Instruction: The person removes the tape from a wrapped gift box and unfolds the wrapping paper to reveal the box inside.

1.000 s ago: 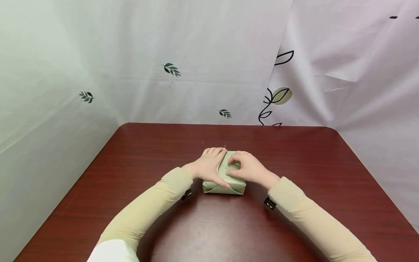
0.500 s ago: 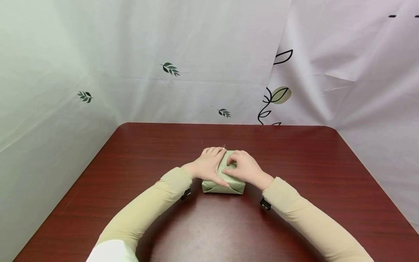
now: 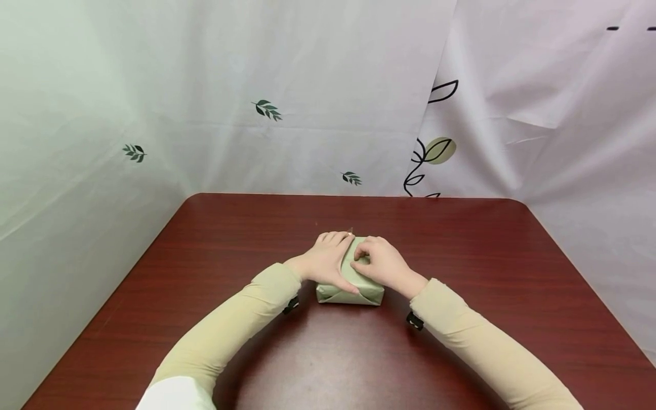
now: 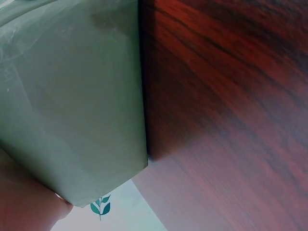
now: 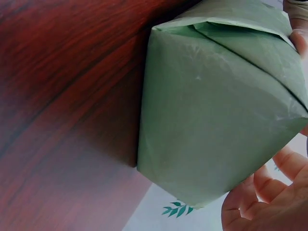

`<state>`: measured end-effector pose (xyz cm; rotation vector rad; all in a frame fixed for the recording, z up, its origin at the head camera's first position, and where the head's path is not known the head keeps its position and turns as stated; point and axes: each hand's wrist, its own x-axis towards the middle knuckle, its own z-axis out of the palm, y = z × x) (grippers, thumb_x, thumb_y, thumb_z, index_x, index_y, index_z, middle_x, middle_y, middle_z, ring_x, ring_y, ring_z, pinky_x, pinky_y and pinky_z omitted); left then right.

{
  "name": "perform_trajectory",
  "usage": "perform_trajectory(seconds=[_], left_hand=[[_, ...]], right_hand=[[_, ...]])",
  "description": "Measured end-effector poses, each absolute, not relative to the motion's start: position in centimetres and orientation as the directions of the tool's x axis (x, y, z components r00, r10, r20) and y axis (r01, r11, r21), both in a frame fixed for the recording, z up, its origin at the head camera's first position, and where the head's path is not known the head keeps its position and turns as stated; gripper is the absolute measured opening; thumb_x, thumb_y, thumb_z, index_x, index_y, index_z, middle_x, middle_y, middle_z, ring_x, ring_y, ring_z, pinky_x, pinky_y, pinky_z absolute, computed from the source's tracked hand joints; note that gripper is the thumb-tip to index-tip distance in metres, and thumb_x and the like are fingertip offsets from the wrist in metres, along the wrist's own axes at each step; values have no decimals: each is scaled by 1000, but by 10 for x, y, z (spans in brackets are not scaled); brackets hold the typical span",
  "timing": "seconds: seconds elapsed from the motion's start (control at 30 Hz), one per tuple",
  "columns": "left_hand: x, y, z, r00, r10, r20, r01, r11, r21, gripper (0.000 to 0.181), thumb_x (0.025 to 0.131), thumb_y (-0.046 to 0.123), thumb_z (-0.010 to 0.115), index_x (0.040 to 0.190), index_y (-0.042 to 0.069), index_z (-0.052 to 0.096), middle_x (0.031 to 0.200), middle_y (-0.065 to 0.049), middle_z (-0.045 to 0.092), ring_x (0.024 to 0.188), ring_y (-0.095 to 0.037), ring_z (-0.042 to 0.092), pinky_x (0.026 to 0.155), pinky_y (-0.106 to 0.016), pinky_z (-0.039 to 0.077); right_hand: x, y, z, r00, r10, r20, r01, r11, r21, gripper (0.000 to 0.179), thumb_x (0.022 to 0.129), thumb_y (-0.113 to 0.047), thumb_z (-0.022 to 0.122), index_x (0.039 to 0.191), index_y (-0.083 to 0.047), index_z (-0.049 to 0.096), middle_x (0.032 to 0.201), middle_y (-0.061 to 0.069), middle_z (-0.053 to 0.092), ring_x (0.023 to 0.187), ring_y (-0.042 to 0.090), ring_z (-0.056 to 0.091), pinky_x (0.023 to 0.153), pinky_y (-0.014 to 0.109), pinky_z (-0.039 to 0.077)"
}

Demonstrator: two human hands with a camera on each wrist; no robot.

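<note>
A box-shaped package wrapped in pale green paper (image 3: 351,293) lies on the table, its folded end flap towards me. My left hand (image 3: 328,257) rests across its left half, fingers straight over the far side and thumb along the near top edge. Over the right half bends my right hand (image 3: 383,263), thumb and index tips close together at the paper. In the right wrist view its curled fingers (image 5: 264,202) reach over the package's top edge. I cannot tell whether those fingertips pinch anything. A small clear scrap (image 3: 351,231) sticks up by the left fingertips.
The dark red wooden table (image 3: 246,228) has rounded far corners. Behind it hangs a white curtain (image 3: 307,85) with leaf prints, which also runs along both sides. A black wrist camera (image 3: 415,320) sits under the right sleeve, another (image 3: 291,303) under the left.
My right hand has shifted slightly left over the package, and its thumb has come closer to the index finger. The left hand and the package stay in place.
</note>
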<state>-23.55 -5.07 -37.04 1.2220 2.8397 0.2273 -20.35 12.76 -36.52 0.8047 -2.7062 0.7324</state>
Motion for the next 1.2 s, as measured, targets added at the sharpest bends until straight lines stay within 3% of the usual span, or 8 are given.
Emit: perform_trajectory(seconds=[0.53,0.83,1.2], left_hand=[[-235,-53,-370,-670,739,65,737,653,175,116,61,68,73,144,-1,30,146,-19,35,136,-30,29,108,-50,23],[-235,-52,-372,-672,739,52,736,658,159,118,62,69,71,145,-3,28,146,-19,34,136,-31,29,108,-51,23],[-234,-52,-370,-675,737,30,730,661,173,118,63,68,72,145,-4,27,146,-21,32,136,-32,28,109,-52,21]], right_hand=[[-202,117,-361,-810,-452,375,-578,725,-375,5,69,-5,67,65,-8,67,67,0,61,75,19,58,93,40,45],[-199,116,-362,-869,-378,320,-490,754,-438,5,69,-6,65,66,-9,64,72,2,59,81,23,58,82,37,47],[-198,121,-363,-886,-333,324,-458,739,-494,3,72,-7,63,70,-7,62,76,4,58,82,25,55,73,34,46]])
